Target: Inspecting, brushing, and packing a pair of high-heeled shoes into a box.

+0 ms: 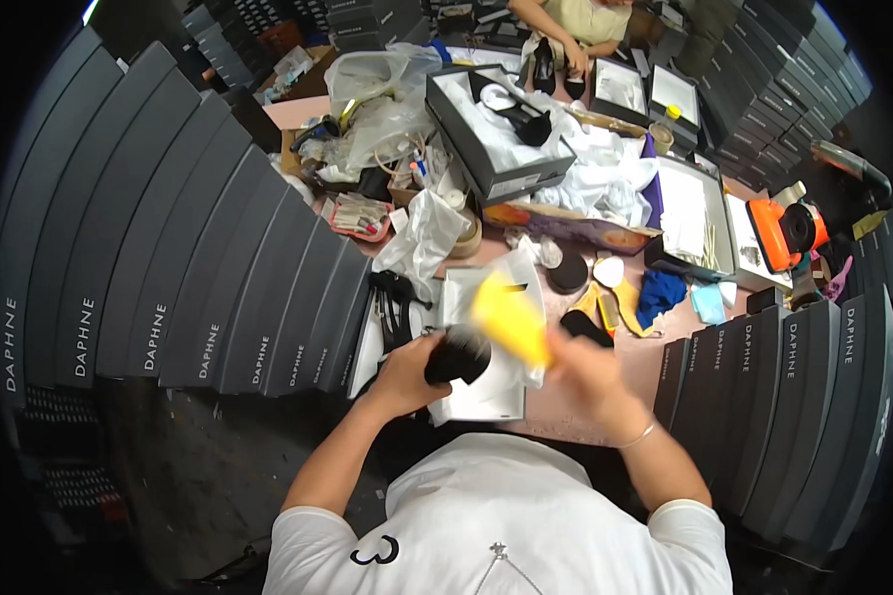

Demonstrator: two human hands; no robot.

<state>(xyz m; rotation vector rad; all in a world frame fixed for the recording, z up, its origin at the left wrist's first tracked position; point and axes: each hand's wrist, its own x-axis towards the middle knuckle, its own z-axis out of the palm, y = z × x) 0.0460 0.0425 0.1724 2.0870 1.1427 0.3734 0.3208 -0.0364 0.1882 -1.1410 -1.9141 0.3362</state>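
1. Left hand (407,377): fingers curled round a black shoe (456,359), which is raised in front of the chest.
2. Right hand (590,382): fingers closed on the near end of a yellow tool (511,317). Motion blur; exact kind unclear.
3. Between the two sets of fingers: tool close beside the shoe. Cannot tell whether they touch.
4. Handling, my judgement: a firm left grip, fingertips kept back from the side facing the tool. Short, light right-hand moves would spare the shoe's surface and keep it from twisting.
5. Just below and beyond the fingers: open white tray (486,404) with thin white paper (518,266). Judged best to keep the shoe above it, in case of a slip.
6. Beyond the left fingers: black straps (395,297). Beyond the right fingers: round black lid (569,273), then blue cloth (662,296). Loose clutter near the right fingers; elbow room worth minding.
7. Farthest out, either side of the hands: rows of dark boxes (236,253).
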